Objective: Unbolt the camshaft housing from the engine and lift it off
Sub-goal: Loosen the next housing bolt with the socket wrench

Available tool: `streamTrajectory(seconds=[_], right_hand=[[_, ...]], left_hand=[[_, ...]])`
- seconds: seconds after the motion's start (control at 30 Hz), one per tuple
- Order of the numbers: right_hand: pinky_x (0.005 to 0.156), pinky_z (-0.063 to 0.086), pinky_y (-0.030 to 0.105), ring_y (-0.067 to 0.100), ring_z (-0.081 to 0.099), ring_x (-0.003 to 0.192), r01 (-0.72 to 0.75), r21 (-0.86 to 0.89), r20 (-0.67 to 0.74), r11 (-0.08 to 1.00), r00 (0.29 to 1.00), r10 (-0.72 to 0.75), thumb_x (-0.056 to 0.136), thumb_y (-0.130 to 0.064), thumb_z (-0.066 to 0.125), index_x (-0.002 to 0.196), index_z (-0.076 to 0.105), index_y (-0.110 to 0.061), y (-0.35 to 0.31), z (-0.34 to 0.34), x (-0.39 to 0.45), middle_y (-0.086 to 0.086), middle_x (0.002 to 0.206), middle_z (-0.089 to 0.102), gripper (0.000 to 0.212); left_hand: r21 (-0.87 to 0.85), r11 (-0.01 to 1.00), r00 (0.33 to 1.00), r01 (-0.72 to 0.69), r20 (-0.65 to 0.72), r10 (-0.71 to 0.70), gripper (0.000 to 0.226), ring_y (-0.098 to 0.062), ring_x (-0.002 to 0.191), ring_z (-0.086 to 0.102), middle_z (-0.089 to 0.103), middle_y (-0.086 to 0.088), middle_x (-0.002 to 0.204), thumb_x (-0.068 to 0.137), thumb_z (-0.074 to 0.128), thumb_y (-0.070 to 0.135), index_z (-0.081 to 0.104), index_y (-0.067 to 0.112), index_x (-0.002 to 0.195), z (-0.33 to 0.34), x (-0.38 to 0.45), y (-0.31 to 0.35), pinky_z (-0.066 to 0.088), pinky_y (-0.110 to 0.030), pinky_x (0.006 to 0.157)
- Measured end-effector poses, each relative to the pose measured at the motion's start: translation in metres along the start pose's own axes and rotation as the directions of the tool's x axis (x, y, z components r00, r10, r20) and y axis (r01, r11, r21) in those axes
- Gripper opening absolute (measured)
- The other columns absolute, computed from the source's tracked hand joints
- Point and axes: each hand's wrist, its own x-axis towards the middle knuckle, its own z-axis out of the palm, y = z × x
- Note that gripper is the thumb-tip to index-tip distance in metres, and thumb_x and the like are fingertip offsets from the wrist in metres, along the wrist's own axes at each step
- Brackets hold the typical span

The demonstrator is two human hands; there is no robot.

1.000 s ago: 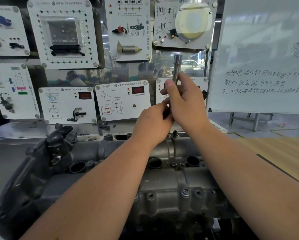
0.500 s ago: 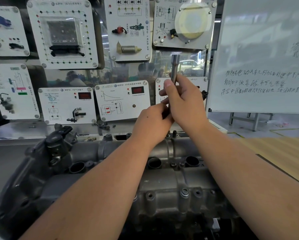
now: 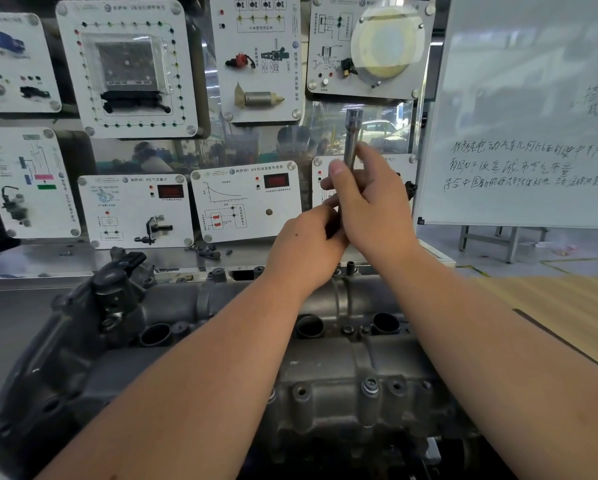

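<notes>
Both arms are reaching out over the engine, and the hands are meeting in the air above its far edge, well clear of the metal. The right hand is curling its fingers and thumb round a long metal socket tool, which is standing nearly upright with its open upper end poking out above the fingers. The left hand is sitting just below and touching the right one, its fingers closing round the lower part of the same tool, though that lower part is hiding behind both hands.

The camshaft housing is lying directly beneath the forearms, nearer to the person than the hands are, sitting on top of the engine. It is looking dull grey and greasy, a ribbed cast piece with dark round wells along its middle and a row of raised bolt bosses along the near side. One boss is showing a bright ring, the others are looking like dark holes.

Behind the hands white demonstration panels are hanging on a board, and a whiteboard with handwriting is standing to the right
</notes>
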Motion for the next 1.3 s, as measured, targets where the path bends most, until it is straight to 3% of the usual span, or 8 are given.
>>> streamTrajectory(seconds=[0.37,0.47,0.53,0.67,0.8,0.97,1.13,1.3], right_hand=[[0.063,0.05,0.016,0.003,0.069,0.07,0.048,-0.017,-0.033,0.999,0.998,-0.049,0.104,-0.029,0.049,0.087,0.054,-0.033,-0.0021,-0.0001,-0.0001,-0.013,0.083,0.071,0.018],[0.069,0.055,0.025,0.005,0.07,0.074,0.049,0.001,-0.028,0.999,0.998,-0.049,0.101,-0.034,0.054,0.104,0.057,-0.036,-0.0012,-0.0003,-0.0007,-0.011,0.086,0.072,0.005],[0.072,0.056,0.025,0.004,0.071,0.076,0.047,0.029,-0.057,0.998,0.997,-0.046,0.099,-0.034,0.06,0.124,0.053,-0.031,-0.0008,-0.0006,-0.0014,-0.012,0.086,0.073,0.027],[0.064,0.053,0.019,0.001,0.07,0.071,0.054,0.053,-0.051,0.997,0.997,-0.051,0.1,-0.028,0.057,0.101,0.052,-0.039,-0.0044,-0.0015,-0.0026,-0.013,0.082,0.072,0.012],[0.065,0.052,0.03,0.005,0.07,0.072,0.058,0.017,-0.018,0.998,0.998,-0.058,0.103,-0.027,0.049,0.083,0.051,-0.033,-0.0056,-0.0021,-0.0027,-0.004,0.085,0.071,0.021],[0.072,0.058,0.027,0.006,0.071,0.075,0.059,0.058,-0.035,0.997,0.998,-0.057,0.099,-0.033,0.06,0.104,0.044,-0.046,-0.0055,-0.0014,-0.0034,-0.012,0.083,0.074,0.021],[0.064,0.051,0.013,0.0,0.07,0.071,0.063,0.046,-0.045,0.997,0.997,-0.061,0.101,-0.026,0.057,0.096,0.049,-0.041,-0.0047,-0.0011,-0.0033,-0.012,0.083,0.072,0.018],[0.065,0.051,0.018,0.0,0.069,0.072,0.061,-0.019,-0.028,0.998,0.998,-0.061,0.105,-0.026,0.048,0.09,0.052,-0.036,-0.006,-0.0008,-0.0018,-0.014,0.086,0.07,0.019]], left_hand=[[0.028,0.999,0.999,0.035,0.021,-0.036,0.02,-0.023,0.073,0.063,0.066,-0.002,0.074,0.098,0.054,0.026,0.06,0.018,0.081,0.0011,0.0002,-0.0009,0.043,-0.033,0.059],[0.025,0.999,1.0,0.03,0.008,-0.03,0.018,-0.023,0.075,0.063,0.068,-0.004,0.076,0.096,0.057,0.027,0.064,0.012,0.089,0.0006,0.0015,-0.0016,0.047,-0.036,0.063],[0.014,0.999,1.0,0.029,0.002,-0.029,0.016,-0.024,0.074,0.063,0.067,-0.004,0.075,0.095,0.06,0.026,0.063,0.011,0.089,0.0006,0.0016,-0.0022,0.046,-0.035,0.063],[0.002,0.999,0.999,0.044,0.001,-0.044,0.02,-0.025,0.072,0.062,0.065,-0.004,0.072,0.095,0.058,0.028,0.06,0.016,0.079,0.0006,0.0002,-0.0013,0.042,-0.034,0.059],[0.0,0.999,0.999,0.043,0.008,-0.043,0.025,-0.026,0.067,0.06,0.064,-0.005,0.067,0.098,0.055,0.025,0.06,0.016,0.075,-0.0005,-0.0004,0.0002,0.037,-0.033,0.055],[0.012,0.998,0.999,0.054,-0.004,-0.054,0.021,-0.025,0.069,0.062,0.065,-0.005,0.069,0.096,0.059,0.025,0.064,0.009,0.085,-0.0007,0.001,-0.0005,0.039,-0.033,0.056],[0.001,0.999,0.999,0.049,-0.005,-0.049,0.02,-0.028,0.073,0.063,0.066,-0.006,0.071,0.096,0.056,0.025,0.062,0.01,0.083,-0.0006,0.0001,0.0007,0.044,-0.036,0.06],[0.006,0.999,0.999,0.037,0.039,-0.038,0.02,-0.027,0.071,0.06,0.064,-0.004,0.071,0.097,0.054,0.021,0.058,0.018,0.077,-0.0012,-0.001,0.0015,0.039,-0.035,0.058]])
